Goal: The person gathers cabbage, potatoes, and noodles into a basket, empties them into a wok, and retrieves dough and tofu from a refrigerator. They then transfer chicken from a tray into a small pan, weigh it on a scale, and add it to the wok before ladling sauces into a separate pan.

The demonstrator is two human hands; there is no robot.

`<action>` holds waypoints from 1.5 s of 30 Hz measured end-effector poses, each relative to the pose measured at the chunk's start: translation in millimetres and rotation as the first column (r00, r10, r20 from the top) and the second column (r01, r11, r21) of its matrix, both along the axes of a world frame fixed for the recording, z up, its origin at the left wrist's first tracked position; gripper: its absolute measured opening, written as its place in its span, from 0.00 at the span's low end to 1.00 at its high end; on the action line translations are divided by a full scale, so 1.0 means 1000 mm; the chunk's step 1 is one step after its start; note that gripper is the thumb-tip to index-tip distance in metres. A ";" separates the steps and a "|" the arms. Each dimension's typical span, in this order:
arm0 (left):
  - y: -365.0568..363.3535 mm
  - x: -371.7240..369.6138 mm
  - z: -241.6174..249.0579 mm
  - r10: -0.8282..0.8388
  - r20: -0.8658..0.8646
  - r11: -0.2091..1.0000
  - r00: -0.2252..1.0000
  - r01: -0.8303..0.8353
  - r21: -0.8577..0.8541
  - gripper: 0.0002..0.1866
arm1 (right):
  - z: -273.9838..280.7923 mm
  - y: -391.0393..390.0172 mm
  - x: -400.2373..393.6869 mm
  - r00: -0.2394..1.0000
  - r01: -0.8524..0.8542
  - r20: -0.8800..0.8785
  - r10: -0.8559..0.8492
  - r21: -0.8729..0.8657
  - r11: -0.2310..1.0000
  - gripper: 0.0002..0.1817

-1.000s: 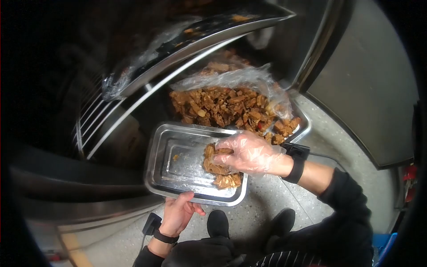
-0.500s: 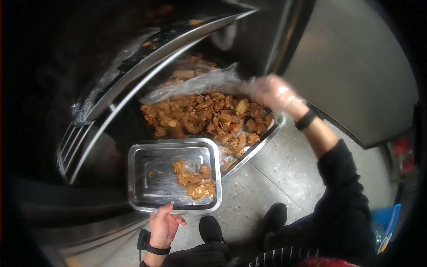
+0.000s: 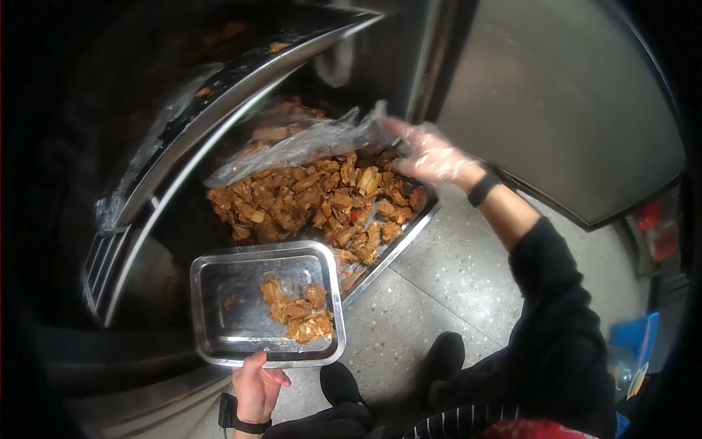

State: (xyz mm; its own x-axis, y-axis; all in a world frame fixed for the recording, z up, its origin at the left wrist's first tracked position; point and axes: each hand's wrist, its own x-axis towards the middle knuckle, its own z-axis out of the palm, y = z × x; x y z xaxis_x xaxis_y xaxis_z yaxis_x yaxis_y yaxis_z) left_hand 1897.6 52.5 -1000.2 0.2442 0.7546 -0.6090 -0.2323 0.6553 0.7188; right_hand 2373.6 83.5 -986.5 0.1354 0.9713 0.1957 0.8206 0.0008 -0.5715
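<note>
My left hand point(image 3: 257, 388) grips the near rim of a small steel tray point(image 3: 212, 351), thumb over the edge. A few brown chunks of cooked meat point(image 3: 296, 311) lie in its right half. Beyond it, a large metal pan point(image 3: 391, 256) holds a heap of similar brown meat chunks point(image 3: 292, 197), with a pale yellowish piece among them. Crumpled clear plastic film point(image 3: 300, 146) lies across the back of the heap. My right hand point(image 3: 431, 155), in a clear plastic glove, hovers over the pan's right end, fingers apart, fingertips right by the film's end.
A dark cabinet interior with a metal rim point(image 3: 241, 99) and a wire rack point(image 3: 106, 271) lies to the left. Its grey door point(image 3: 563, 102) stands open at the right. Below are a speckled tile floor point(image 3: 439, 278) and my dark shoes point(image 3: 340, 384). A blue item point(image 3: 635, 336) is at far right.
The view has shifted slightly, so the tray and pan appear farther left and lower. My right hand's fingers have spread by the film; my left hand keeps its grip on the tray.
</note>
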 end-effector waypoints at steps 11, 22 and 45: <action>0.001 0.004 0.001 -0.037 -0.017 0.999 0.999 0.036 -0.028 0.13 | -0.019 0.055 0.003 0.972 0.226 -0.024 -0.235 -0.195 0.954 0.22; 0.003 0.008 0.003 -0.028 -0.015 1.000 1.000 0.028 0.011 0.13 | -0.015 0.041 -0.003 0.977 -0.044 0.197 0.083 -0.195 0.980 0.20; 0.001 0.018 -0.005 -0.058 0.106 0.998 0.993 0.059 -0.011 0.07 | -0.033 0.002 -0.010 0.848 0.346 -0.450 -0.279 0.072 0.936 0.17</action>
